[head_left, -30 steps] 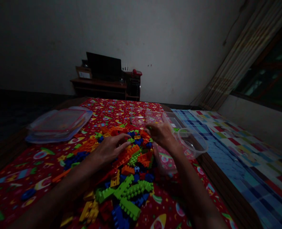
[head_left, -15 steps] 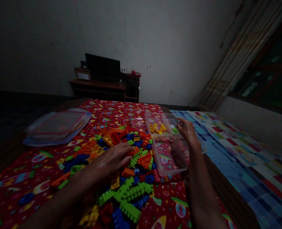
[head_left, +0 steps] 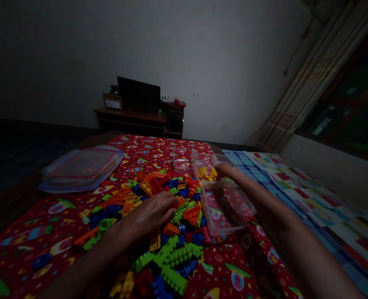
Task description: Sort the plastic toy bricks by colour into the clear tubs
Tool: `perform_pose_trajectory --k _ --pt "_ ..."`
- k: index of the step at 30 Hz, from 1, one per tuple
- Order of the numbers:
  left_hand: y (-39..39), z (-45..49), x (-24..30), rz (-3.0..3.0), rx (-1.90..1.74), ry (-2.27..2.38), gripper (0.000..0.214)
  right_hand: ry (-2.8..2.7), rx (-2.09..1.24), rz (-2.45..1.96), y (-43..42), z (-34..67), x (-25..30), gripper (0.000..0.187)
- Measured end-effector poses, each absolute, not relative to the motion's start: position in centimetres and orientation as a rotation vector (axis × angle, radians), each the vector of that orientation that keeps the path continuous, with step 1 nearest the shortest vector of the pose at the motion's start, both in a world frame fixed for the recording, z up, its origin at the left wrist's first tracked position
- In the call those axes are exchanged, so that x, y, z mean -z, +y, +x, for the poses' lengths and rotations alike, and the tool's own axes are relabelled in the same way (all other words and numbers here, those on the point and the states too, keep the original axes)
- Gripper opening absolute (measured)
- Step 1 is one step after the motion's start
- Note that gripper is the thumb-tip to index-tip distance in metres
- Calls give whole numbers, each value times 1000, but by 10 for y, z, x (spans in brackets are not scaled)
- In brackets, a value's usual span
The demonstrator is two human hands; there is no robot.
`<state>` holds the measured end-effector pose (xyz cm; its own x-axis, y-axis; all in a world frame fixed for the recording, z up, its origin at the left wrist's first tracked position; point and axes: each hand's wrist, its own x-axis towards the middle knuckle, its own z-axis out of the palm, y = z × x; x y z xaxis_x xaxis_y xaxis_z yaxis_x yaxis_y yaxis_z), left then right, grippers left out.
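My left hand (head_left: 160, 207) lies palm down on a heap of toy building blocks (head_left: 191, 214), its fingers stretched forward and the thumb a little apart. Orange, lime green, blue, red and yellow blocks surround it. My right hand (head_left: 225, 170) reaches to the right edge of a clear plastic container (head_left: 194, 160), beside the yellow blocks (head_left: 206, 173) inside. Its fingertips are dark and partly hidden, so whether they hold a block does not show. Under my right forearm, nearer me, sits another clear container (head_left: 222, 230) through which the red cloth shows.
Stacked clear lids (head_left: 82, 168) lie on the left of the red patterned cloth (head_left: 227, 253). Further clear containers (head_left: 181, 160) stand behind the heap and at the right. A blue ring-shaped piece (head_left: 42, 261) lies at the front left. A desk with a monitor (head_left: 139, 96) stands against the wall.
My right hand has moved left from the container with green blocks to the one with yellow blocks. My left hand stays on the heap. The view has shifted slightly.
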<state>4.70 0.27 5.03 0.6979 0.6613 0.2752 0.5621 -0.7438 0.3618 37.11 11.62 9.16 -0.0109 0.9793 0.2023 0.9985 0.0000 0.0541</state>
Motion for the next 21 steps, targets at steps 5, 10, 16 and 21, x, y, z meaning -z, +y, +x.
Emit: perform_pose_trajectory --k 5,10,16,21 --pt "-3 47 -55 2677 -634 985 31 -2365 142 -2287 118 363 -82 13" --pt "-2 46 -54 2649 -662 959 32 -2331 70 -2317 117 363 -93 13" --pt "5 42 -46 2600 -618 988 33 -2159 56 -2225 105 383 -136 27" --pt "12 39 -43 2575 -592 994 35 -2191 -82 -2014 78 361 -145 21"
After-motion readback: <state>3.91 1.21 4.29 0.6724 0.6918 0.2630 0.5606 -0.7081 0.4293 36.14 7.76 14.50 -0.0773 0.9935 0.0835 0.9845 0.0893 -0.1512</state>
